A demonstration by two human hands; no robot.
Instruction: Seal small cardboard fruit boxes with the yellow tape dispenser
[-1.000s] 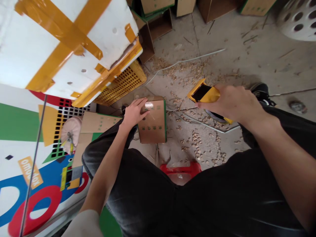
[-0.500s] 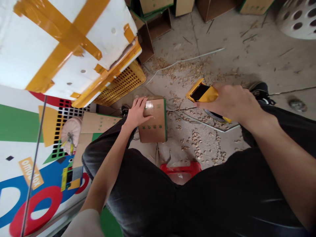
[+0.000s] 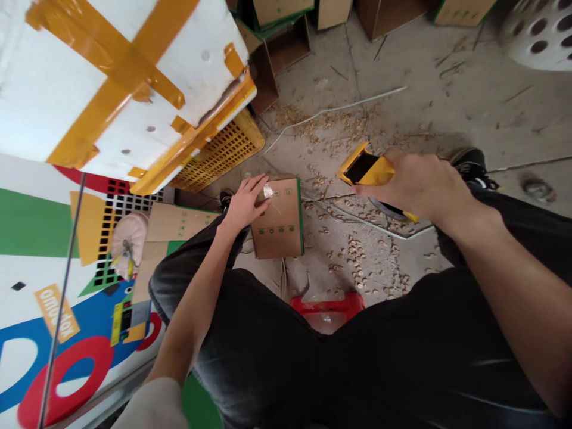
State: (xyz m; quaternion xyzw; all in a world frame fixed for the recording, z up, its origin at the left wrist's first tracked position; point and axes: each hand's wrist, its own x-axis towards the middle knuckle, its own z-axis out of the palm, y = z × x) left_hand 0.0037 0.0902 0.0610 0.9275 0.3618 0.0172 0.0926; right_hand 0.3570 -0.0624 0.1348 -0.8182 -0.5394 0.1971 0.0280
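My left hand [image 3: 248, 204] lies on the upper left part of a small brown cardboard box [image 3: 277, 229], fingers stretched out flat and thumb near them. A shiny patch of clear tape [image 3: 268, 190] shows beside the fingertips. The box has green edges and printed green marks, and sits on the floor between my knees. Off to the right, my right hand [image 3: 417, 182] is closed round a yellow tape dispenser [image 3: 373, 171], apart from the box. The palm hides most of its handle, and its lower part shows under the hand.
A white foam box [image 3: 179, 53] with orange tape stands on a yellow crate [image 3: 218, 149] at upper left. Open cartons [image 3: 286, 44] line the back. Small chips and a white strip [image 3: 339, 109] litter the floor. A red stool [image 3: 328, 304] is beneath me; flattened cardboard [image 3: 183, 221] lies left.
My left hand has shifted slightly left on the box, its thumb drawn closer to the fingers. The box has moved very slightly to the right. My right hand and the tape dispenser look still.
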